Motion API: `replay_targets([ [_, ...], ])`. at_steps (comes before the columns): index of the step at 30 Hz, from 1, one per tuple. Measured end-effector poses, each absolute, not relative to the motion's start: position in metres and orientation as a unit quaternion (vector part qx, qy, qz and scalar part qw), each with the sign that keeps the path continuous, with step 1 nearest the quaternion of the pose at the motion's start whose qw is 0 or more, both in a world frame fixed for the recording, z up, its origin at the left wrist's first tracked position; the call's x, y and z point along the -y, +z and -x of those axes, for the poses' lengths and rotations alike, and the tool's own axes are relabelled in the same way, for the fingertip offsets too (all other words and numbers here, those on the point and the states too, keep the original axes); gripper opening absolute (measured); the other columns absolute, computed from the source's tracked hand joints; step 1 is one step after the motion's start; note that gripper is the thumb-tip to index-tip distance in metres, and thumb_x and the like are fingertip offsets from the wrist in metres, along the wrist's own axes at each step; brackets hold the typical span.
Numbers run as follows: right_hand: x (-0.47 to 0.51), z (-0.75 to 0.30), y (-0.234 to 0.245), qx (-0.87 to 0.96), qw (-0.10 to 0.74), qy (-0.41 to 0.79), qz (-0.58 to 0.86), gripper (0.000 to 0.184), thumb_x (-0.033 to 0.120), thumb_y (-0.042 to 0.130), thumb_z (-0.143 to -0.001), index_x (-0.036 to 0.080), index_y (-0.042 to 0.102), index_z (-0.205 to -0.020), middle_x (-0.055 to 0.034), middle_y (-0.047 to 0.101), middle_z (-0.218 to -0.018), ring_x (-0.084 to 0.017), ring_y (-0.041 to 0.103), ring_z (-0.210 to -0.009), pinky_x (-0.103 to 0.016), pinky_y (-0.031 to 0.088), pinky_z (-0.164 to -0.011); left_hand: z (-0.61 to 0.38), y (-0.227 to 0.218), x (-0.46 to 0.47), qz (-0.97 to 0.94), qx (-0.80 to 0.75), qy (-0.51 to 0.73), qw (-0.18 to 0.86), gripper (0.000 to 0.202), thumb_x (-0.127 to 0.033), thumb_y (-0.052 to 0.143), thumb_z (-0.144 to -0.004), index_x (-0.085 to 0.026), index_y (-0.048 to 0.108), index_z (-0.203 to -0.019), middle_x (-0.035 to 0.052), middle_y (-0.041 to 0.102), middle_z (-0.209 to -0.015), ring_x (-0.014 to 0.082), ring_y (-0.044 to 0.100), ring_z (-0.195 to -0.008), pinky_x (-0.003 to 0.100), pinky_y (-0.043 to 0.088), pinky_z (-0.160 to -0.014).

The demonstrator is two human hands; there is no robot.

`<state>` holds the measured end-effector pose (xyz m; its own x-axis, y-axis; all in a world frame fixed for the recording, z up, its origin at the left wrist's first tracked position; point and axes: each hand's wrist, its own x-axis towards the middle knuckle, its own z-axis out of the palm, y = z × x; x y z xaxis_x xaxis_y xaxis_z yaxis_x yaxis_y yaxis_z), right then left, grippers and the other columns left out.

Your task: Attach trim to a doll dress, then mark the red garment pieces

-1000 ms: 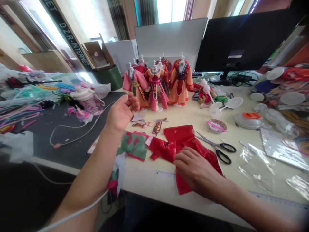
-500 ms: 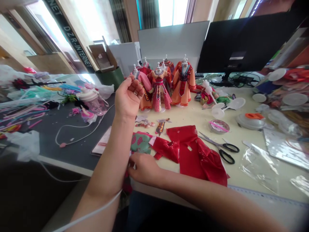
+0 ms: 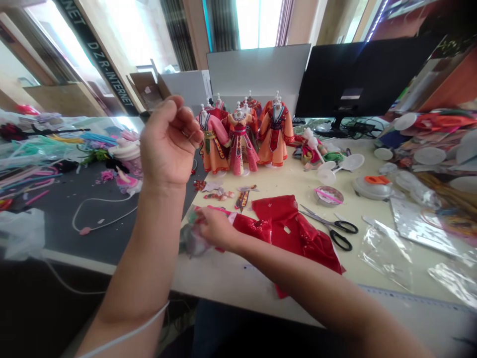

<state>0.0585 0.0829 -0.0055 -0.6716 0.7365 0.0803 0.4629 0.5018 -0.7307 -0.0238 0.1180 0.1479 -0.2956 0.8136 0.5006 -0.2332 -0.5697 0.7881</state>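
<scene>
My left hand (image 3: 169, 141) is raised over the table's left part, palm towards me, fingers curled and closed; anything between the fingertips is too small to make out. Lower down, my right hand (image 3: 216, 228) reaches across to the left, its fingers closed on a piece of greenish cloth (image 3: 191, 236) blurred by motion. Beside that hand a shiny red piece of fabric (image 3: 278, 216) with a pale flower pattern lies spread on the table. Black-handled scissors (image 3: 337, 229) rest open at its right edge.
Small dressed doll stands (image 3: 242, 144) are grouped at the back, before a black monitor (image 3: 357, 82). A small bowl (image 3: 328, 195), plastic bags (image 3: 387, 253) and a ruler (image 3: 402, 298) lie to the right. A white cable (image 3: 108, 200) loops on the dark surface at left.
My left hand has moved left and slightly up, away from the right hand. My right hand has risen a little, with the greenish cloth shifting left. The camera view has shifted slightly.
</scene>
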Motion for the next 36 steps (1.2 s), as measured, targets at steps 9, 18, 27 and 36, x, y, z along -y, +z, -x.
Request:
replay_targets([
  [9,-0.128,-0.131,0.003,0.822,0.252,0.309,0.406,0.035,0.006,0.045,-0.078,0.019,0.061,-0.106,-0.0016,0.069,-0.100,-0.012,0.063,-0.088,-0.021,0.047,-0.075,-0.016,0.066,-0.094,-0.593,-0.419,0.628,0.281,0.012,-0.025,0.056,-0.083,-0.016,0.063,-0.085,-0.0004,0.061,-0.066,0.0091,0.056,-0.058,0.021,0.047,-0.057],
  [18,-0.166,-0.234,-0.015,0.823,0.143,0.155,0.527,0.021,0.014,0.050,-0.080,0.019,0.068,-0.088,-0.0050,0.071,-0.092,-0.018,0.063,-0.087,-0.026,0.044,-0.076,-0.054,-0.020,-0.126,-0.863,-0.442,0.235,0.074,0.015,-0.012,0.053,-0.082,-0.014,0.068,-0.082,0.0073,0.070,-0.090,0.0206,0.063,-0.090,0.035,0.048,-0.089],
  [27,-0.164,-0.215,-0.025,0.857,-0.005,0.093,0.508,0.031,0.035,0.054,-0.090,0.017,0.055,-0.115,-0.0074,0.058,-0.115,-0.018,0.059,-0.098,-0.040,0.051,-0.083,-0.057,-0.043,-0.127,-0.891,-0.428,0.149,0.015,0.019,-0.021,0.051,-0.087,-0.013,0.068,-0.086,0.0093,0.070,-0.095,0.0225,0.062,-0.094,0.039,0.043,-0.094],
  [36,-0.176,-0.213,-0.031,0.826,-0.009,0.138,0.547,0.031,0.034,0.053,-0.090,0.018,0.054,-0.117,-0.0081,0.057,-0.118,-0.019,0.059,-0.100,-0.040,0.051,-0.084,-0.057,-0.046,-0.124,-0.894,-0.427,0.131,-0.009,0.017,-0.024,0.051,-0.087,-0.013,0.064,-0.089,0.0094,0.068,-0.093,0.0219,0.060,-0.093,0.041,0.039,-0.095],
])
